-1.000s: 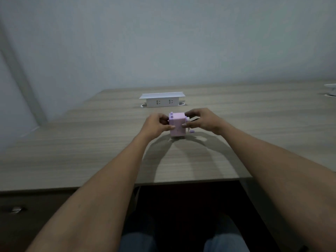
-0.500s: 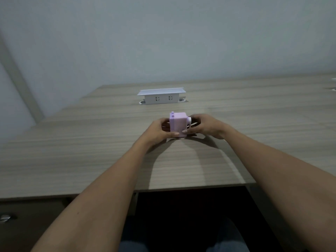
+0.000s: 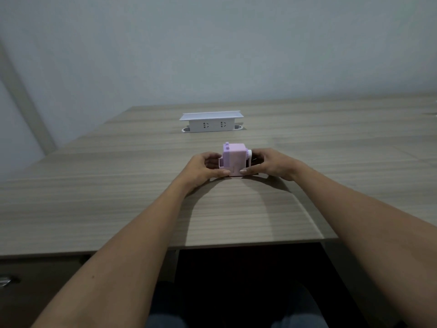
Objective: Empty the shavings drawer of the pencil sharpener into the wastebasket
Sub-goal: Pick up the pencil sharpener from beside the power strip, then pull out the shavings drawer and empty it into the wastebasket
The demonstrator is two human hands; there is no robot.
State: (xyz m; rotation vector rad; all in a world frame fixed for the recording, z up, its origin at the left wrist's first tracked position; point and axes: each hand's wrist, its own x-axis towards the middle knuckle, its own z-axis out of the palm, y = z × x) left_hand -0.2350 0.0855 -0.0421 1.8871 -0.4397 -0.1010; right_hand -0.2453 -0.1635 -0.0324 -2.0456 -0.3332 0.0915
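Observation:
A small pink pencil sharpener [image 3: 234, 157] stands on the wooden desk [image 3: 118, 185] in the middle of the head view. Its shavings drawer [image 3: 221, 162] sticks out a little from the left side. My left hand [image 3: 205, 165] grips the drawer end, thumb on the lower front corner. My right hand [image 3: 267, 163] holds the sharpener's right side by the white crank hub, thumb on the front. No wastebasket is in view.
A white raised socket box [image 3: 211, 121] stands on the desk behind the sharpener. The desk's front edge runs just above my knees, with a dark leg space below it. A drawer handle [image 3: 6, 280] shows at the lower left.
The sharpener went down from a slight lift onto the desk. The drawer now shows slid partly out on the left side under my left hand.

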